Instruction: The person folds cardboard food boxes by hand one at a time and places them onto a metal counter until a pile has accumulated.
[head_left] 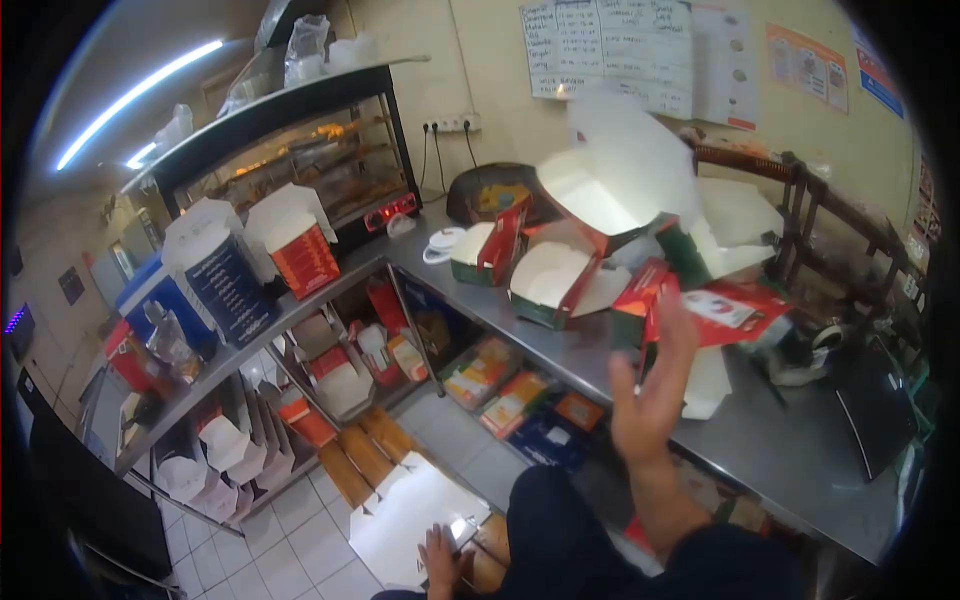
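My left hand (440,560) lies with its fingers spread on a flat white cardboard box blank (400,520), which rests on a slatted wooden bench (375,440). Raised in front of the steel counter, my right hand (655,390) has its fingers stretched out and no object in it. Behind that hand are red-and-green cardboard boxes (735,308). Farther left on the counter stand open food boxes (555,275) with white insides. Above them is a large white open box (615,180), its upper part blurred.
A lit glass food warmer (290,170) stands at the back left. Boxes, one dark blue (232,290) and one red (303,262), sit on the left counter. White folded boxes (235,445) fill the shelf below. Packets (510,400) lie under the steel counter (800,460).
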